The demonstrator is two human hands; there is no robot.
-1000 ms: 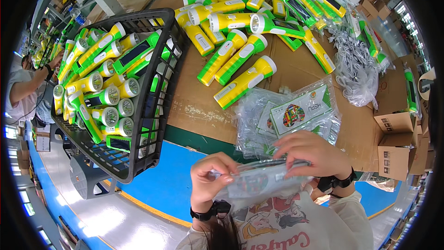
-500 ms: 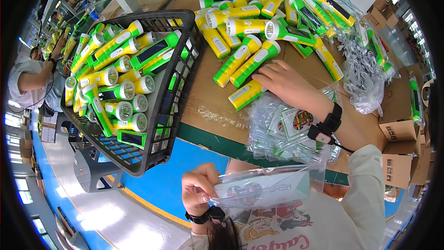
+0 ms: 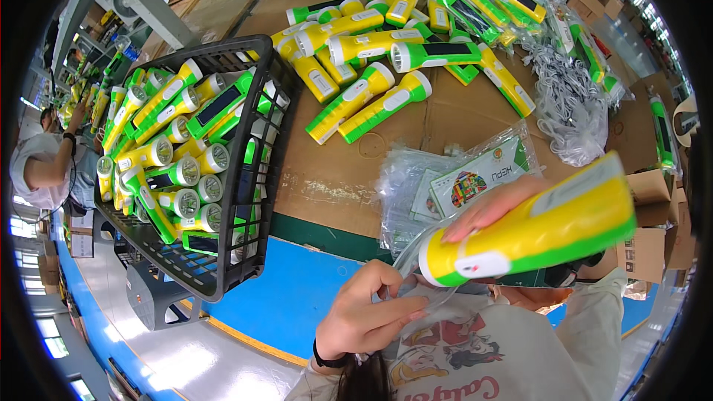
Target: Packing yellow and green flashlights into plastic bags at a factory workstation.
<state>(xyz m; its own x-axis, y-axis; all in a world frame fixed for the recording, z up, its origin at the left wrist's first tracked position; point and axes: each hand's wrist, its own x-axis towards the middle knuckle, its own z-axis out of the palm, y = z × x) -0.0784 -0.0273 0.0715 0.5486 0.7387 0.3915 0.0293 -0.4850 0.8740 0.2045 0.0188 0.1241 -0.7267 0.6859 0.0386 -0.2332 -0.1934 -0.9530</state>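
My left hand (image 3: 365, 313), closed, pinches the edge of a clear plastic bag (image 3: 420, 256) in front of my chest. In my right hand (image 3: 496, 212) is a yellow and green flashlight (image 3: 542, 221), tilted, its lamp end at the bag's mouth beside my left fingers. Part of my right hand is hidden behind the flashlight, and motion smears its far end. How far the lamp end sits inside the bag I cannot tell. Just beyond, a stack of clear bags with printed cards (image 3: 475, 182) lies on the cardboard-covered table (image 3: 327, 186).
A black plastic basket (image 3: 249, 171) full of flashlights stands at the left. More flashlights (image 3: 371, 93) are heaped at the table's far side, beside bundled grey cords (image 3: 568, 104). Open cardboard boxes (image 3: 645, 249) stand at the right. Another person (image 3: 52, 160) sits at the far left.
My right hand has picked up a flashlight from the table and brought it to the bag. My left hand has moved slightly right. The view has shifted a little.
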